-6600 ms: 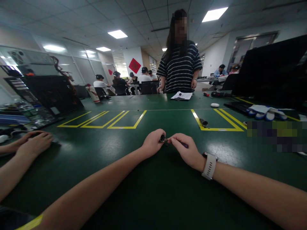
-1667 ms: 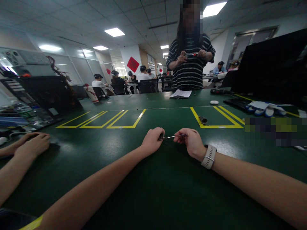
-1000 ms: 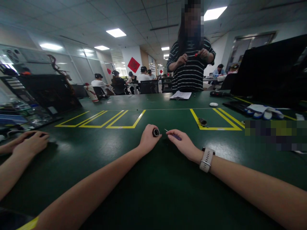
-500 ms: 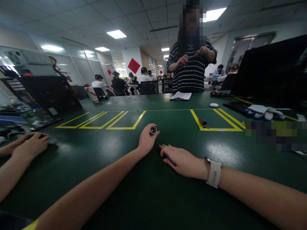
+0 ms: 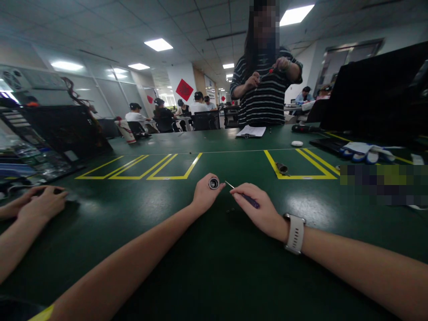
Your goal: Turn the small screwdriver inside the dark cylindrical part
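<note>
My left hand (image 5: 204,194) is closed around a round metal part (image 5: 213,183), its hollow end facing me. To the right, my right hand (image 5: 256,206) grips a screwdriver (image 5: 250,201) with a dark purple handle; its thin shaft points up and left toward the metal part, without touching it. Two tiny pieces (image 5: 230,210) lie on the green table (image 5: 200,276) between my hands. Farther off, a second metal part (image 5: 281,168) lies at the left edge of a yellow-taped area on the right.
A person's hands (image 5: 42,205) rest on the table at far left. Across it stands a person in a striped shirt (image 5: 262,98), behind a clipboard (image 5: 251,131). Gloves (image 5: 366,153), a white case (image 5: 297,143) and a black monitor (image 5: 377,93) are at the right.
My right hand has lifted from the table and turned, and the screwdriver now shows between its fingers with the shaft toward the metal part. My left hand has hardly moved.
</note>
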A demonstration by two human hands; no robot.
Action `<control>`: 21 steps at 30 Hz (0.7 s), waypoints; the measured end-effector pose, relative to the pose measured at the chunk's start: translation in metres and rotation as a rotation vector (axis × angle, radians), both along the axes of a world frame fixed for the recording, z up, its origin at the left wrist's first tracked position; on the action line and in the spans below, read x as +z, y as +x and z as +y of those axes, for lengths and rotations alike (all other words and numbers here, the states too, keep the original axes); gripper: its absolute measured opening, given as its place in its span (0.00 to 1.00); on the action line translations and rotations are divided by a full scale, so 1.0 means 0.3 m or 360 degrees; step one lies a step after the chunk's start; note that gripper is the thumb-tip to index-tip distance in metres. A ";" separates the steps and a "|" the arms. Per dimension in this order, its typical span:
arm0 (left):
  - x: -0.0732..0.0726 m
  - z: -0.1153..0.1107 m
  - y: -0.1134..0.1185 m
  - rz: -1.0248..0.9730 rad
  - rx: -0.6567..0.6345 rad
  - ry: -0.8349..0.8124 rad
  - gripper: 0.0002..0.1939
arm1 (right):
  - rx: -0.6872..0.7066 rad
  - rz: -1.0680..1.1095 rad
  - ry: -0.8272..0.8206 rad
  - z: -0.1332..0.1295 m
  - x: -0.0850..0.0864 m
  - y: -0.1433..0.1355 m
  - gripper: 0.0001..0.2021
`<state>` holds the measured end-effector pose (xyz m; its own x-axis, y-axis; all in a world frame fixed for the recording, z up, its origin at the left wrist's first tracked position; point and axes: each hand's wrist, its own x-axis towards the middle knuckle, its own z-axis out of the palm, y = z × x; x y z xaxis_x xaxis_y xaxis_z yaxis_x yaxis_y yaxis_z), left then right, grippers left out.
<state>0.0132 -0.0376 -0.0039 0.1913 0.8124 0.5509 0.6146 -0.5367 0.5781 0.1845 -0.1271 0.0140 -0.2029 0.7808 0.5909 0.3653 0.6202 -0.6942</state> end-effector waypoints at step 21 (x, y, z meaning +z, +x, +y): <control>0.021 -0.026 0.019 0.0049 -0.0614 -0.0183 0.07 | 0.0428 0.0895 -0.0769 0.051 -0.025 0.008 0.06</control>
